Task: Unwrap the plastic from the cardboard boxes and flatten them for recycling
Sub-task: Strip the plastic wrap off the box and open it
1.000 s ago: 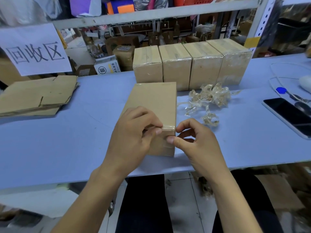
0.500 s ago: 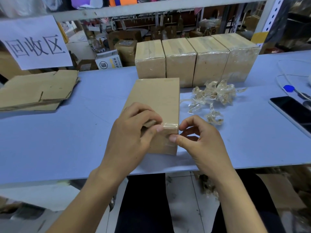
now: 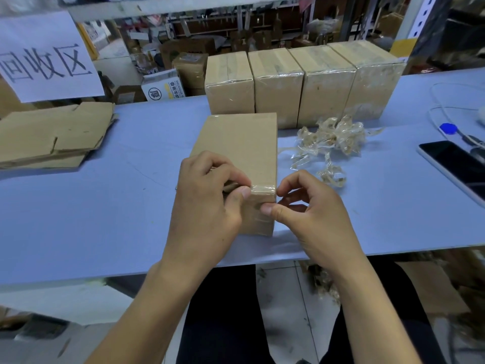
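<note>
Little has shifted since the earlier frames — both hands keep working the near end of the cardboard box [image 3: 240, 145], which lies flat on the blue table [image 3: 105, 206]. Left hand [image 3: 207, 203] curls over the near edge, thumb on the plastic wrap [image 3: 262, 190]. Right hand [image 3: 312, 216] pinches the corner — probably film, hard to tell. Behind: four wrapped boxes [image 3: 301, 82]; right, crumpled plastic [image 3: 330, 143]; far left, flattened cardboard [image 3: 52, 132].
</note>
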